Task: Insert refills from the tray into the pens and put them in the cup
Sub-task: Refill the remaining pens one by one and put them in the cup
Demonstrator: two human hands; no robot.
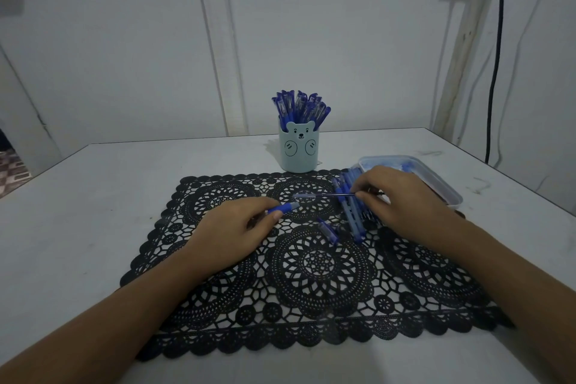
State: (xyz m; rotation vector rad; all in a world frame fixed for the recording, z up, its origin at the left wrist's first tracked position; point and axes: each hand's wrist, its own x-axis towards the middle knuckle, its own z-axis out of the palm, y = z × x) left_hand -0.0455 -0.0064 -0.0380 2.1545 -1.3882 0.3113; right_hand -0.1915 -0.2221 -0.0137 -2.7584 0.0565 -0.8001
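Our left hand [240, 224] closes around a pen barrel [282, 208], open end toward frame centre; our right hand [396, 196] pinches a refill [324, 195] (tip leftward), beside the tray [436, 178] at right. We judge insertion is next: align, slide in, then the cup [299, 150].

One camera only, worn on the head, looks forward and down, close above the surface [93, 196]; the wall [109, 56] fills the upper frame.
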